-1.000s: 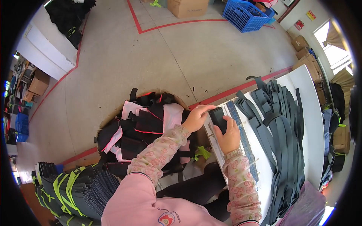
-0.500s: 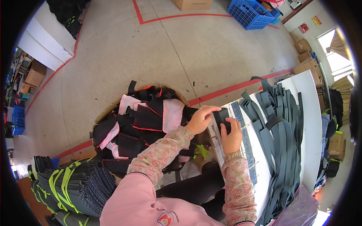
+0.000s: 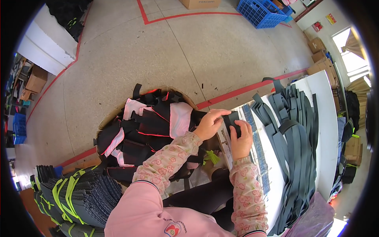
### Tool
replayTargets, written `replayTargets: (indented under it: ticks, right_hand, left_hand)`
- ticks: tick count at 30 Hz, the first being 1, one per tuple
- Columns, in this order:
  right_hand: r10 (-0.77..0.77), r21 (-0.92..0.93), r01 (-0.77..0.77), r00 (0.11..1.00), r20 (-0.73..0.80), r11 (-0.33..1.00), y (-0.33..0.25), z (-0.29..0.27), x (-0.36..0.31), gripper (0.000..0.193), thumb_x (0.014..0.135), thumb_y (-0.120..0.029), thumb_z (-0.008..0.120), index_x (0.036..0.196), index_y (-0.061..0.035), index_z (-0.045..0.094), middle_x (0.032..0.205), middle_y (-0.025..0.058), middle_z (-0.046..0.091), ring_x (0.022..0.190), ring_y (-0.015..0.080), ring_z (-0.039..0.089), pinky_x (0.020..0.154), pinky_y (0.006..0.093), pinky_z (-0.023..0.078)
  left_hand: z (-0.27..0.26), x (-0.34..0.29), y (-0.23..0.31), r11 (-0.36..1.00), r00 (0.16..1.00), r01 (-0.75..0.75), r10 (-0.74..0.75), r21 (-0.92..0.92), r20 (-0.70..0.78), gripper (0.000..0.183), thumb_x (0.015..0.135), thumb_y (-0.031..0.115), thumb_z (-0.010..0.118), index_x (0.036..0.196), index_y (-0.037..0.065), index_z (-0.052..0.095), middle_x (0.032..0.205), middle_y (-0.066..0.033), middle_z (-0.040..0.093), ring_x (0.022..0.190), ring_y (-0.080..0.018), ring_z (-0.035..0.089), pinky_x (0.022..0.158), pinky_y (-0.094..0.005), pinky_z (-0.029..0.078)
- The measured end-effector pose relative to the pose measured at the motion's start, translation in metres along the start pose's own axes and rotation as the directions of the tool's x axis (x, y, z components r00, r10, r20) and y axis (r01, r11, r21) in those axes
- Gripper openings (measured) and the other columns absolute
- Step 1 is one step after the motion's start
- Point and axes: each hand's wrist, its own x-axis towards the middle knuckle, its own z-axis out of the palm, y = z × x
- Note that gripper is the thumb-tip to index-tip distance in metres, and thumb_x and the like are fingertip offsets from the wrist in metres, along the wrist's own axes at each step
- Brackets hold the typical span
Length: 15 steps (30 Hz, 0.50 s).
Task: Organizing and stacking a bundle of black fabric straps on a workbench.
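Observation:
A short piece of dark webbing strap point(image 3: 233, 119) lies at the near left edge of the white table point(image 3: 324, 114), between my two hands. My left hand point(image 3: 211, 124) has its fingers closed at the strap's left edge, thumb and forefinger together. Fingers of my right hand point(image 3: 241, 142) are bent onto the strap's lower right part, thumb on top. The strap's underside is hidden. To the right of my hands, a large bundle of long dark grey straps point(image 3: 298, 158) is spread over the table. A worn blue strip point(image 3: 256, 146) runs along the tabletop.
Left of the table stands a round-rimmed carton point(image 3: 179, 91) full of black and pink fabric pieces point(image 3: 158, 122). Stacked dark pieces tied with lime bands point(image 3: 87, 193) sit at lower left. A purple plastic bag point(image 3: 316, 217) hangs by the table. Blue crate point(image 3: 260, 15) stands far off.
Both hands stay at the strap at the table edge. My right forearm has shifted very slightly left; the view has tilted a little. Otherwise the arrangement looks the same.

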Motion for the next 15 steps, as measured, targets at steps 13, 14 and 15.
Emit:
replayTargets:
  ticks: [13, 14, 15]
  right_hand:
    - [-0.004, -0.042, 0.009, 0.994, 0.106, 0.999, 0.007, -0.012, -0.004, 0.043, 0.084, -0.012, 0.074, 0.124, -0.0081, 0.061, 0.124, 0.0190, 0.060, 0.114, 0.0389, 0.058, 0.097, 0.0448, 0.047]
    - [-0.018, -0.081, 0.027, 0.993, 0.113, 0.996, 0.004, -0.017, -0.005, 0.055, 0.082, -0.013, 0.075, 0.132, -0.0093, 0.055, 0.125, 0.0187, 0.059, 0.115, 0.0388, 0.057, 0.099, 0.0460, 0.045]
    - [-0.031, -0.120, 0.045, 0.992, 0.121, 0.992, 0.001, -0.022, -0.006, 0.067, 0.080, -0.014, 0.076, 0.141, -0.0105, 0.048, 0.126, 0.0184, 0.058, 0.116, 0.0388, 0.056, 0.100, 0.0471, 0.043]
  left_hand:
    - [0.009, -0.002, 0.007, 1.000, 0.995, 0.003, -0.001, 0.017, -0.099, 0.045, 0.086, -0.006, 0.058, 0.129, 0.007, 0.058, 0.122, -0.0129, 0.063, 0.113, -0.0287, 0.060, 0.089, -0.0351, 0.053]
    - [0.008, -0.003, 0.007, 1.000, 0.995, 0.004, -0.002, 0.020, -0.100, 0.045, 0.086, -0.006, 0.058, 0.129, 0.007, 0.058, 0.122, -0.0129, 0.063, 0.113, -0.0287, 0.060, 0.089, -0.0351, 0.053]
    - [0.006, -0.003, 0.007, 1.000, 0.996, 0.004, -0.002, 0.021, -0.090, 0.045, 0.086, -0.005, 0.058, 0.129, 0.007, 0.057, 0.123, -0.0132, 0.062, 0.114, -0.0290, 0.060, 0.091, -0.0356, 0.053]
